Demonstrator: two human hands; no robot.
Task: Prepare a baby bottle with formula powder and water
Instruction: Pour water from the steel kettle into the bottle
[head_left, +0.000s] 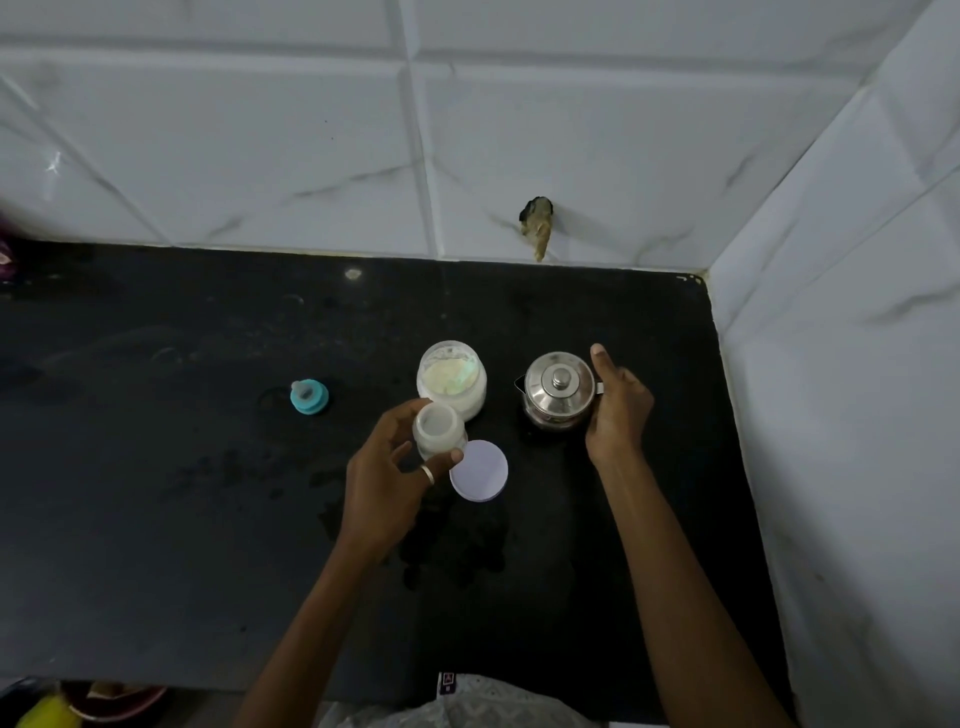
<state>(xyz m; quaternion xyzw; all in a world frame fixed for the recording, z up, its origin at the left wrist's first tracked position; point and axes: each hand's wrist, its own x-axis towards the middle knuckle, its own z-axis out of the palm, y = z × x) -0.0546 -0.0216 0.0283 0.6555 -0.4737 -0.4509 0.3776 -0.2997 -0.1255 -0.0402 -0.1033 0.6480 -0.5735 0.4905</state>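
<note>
My left hand (387, 478) holds the clear baby bottle (439, 428) upright on the black counter, its mouth uncovered. Just behind it stands an open jar of pale formula powder (451, 378). The jar's white lid (479, 471) lies flat to the right of the bottle. My right hand (618, 410) is wrapped around the handle side of a lidded steel kettle (558, 389), which rests on the counter. The bottle's teal teat ring (309, 396) sits apart at the left.
The black counter (156, 493) ends at a white tiled wall behind and on the right. Wet spots mark the counter near its front. Coloured items (57, 706) lie below the front edge at the lower left.
</note>
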